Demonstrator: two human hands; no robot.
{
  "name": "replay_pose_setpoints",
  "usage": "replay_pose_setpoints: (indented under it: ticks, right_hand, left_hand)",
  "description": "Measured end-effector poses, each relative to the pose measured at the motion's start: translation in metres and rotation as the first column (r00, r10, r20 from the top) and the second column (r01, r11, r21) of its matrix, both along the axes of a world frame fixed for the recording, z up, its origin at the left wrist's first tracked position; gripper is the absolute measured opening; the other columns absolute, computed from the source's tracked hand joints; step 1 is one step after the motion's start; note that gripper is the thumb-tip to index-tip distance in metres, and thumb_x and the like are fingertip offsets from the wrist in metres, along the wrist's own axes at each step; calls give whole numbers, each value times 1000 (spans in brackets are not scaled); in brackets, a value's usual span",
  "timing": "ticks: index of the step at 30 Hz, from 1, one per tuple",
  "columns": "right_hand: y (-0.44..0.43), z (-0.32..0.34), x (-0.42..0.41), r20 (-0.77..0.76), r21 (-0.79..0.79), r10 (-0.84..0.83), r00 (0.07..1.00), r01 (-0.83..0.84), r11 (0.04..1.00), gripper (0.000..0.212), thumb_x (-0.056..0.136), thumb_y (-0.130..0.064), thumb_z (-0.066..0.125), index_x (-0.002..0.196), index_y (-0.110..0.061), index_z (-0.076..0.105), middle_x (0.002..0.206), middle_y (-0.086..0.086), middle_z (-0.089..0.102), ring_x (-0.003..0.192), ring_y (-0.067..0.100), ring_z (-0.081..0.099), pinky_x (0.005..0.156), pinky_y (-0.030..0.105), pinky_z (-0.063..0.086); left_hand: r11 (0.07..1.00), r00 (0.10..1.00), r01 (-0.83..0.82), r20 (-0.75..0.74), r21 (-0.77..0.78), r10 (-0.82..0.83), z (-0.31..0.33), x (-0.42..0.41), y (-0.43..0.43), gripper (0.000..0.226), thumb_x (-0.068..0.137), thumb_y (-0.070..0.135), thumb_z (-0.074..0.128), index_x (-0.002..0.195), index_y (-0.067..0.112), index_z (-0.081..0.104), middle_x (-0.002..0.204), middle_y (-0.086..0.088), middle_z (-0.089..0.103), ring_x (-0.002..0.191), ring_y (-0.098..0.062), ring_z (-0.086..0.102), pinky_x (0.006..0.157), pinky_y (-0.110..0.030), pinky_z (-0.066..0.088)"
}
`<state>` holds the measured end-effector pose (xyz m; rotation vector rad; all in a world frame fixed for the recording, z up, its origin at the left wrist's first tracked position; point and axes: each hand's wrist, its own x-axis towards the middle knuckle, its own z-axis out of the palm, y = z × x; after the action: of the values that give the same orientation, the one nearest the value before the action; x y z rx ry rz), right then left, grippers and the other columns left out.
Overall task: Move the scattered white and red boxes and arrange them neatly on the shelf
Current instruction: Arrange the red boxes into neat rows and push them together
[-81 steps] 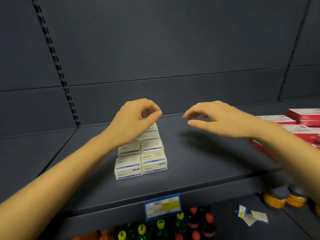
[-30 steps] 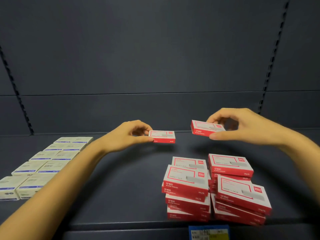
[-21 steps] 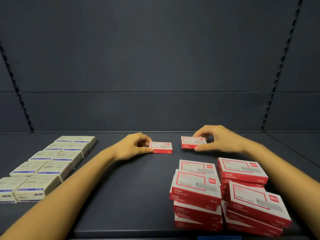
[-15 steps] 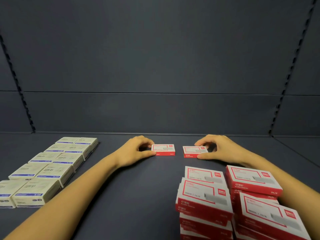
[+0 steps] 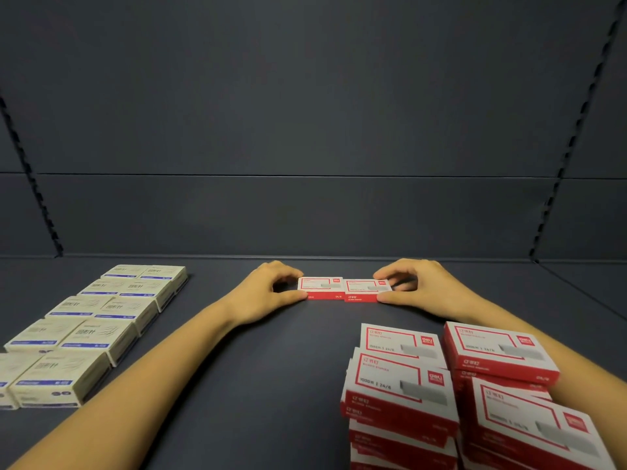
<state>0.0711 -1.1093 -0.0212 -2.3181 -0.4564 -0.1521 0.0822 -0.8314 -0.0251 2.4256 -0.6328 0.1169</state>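
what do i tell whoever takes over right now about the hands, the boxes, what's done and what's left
Left hand: pinches the left red box.
Right hand: pinches the right red box.
The two boxes lie side by side, edges meeting, at the back of the shelf.
Done: white boxes lined up in two columns at the left.
Left: release this pair, then move the untidy red pile at the front right into rows.
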Motion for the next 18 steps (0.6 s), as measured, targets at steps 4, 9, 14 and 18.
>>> replay_pose_setpoints:
  ticks: [4,9,14,18]
  right_hand:
    - [-5,12,-13,41,-59,2,999,1,998,33,80,-26,69,112,-22,63,111,-12,61,104,4,58,80,6,47]
    - [-26,52,-61,87,-17,44,995,-42,999,20,81,-41,57,99,-40,65,101,-23,68,101,-4,60,82,5,45]
    - [-47,70,-114,68,-82,165,984,-160,984,40,73,-70,51,100,-44,66,105,-19,68,100,-1,63,86,13,48]
    - [-58,71,-137,72,-156,188,979,-176,972,47,66,-74,56,102,-46,65,106,-18,67,101,1,63,86,13,48]
  left_hand:
    - [998,991,-46,121,-52,52,11,-18,-6,46,84,32,63,126,18,53,124,5,51,120,-9,44,106,-24,32]
    - [920,964,257,13,-295,-265,42,-80,-11,25,77,45,65,97,31,69,101,10,68,100,-6,61,89,-14,44]
    - [890,904,403,-57,-212,-423,42,-122,-16,37,68,41,72,103,28,67,103,5,66,104,-11,60,93,-15,41]
    - [902,920,376,-26,-212,-390,38,-131,-19,33,68,35,76,100,29,67,99,5,65,101,-12,59,95,-22,42]
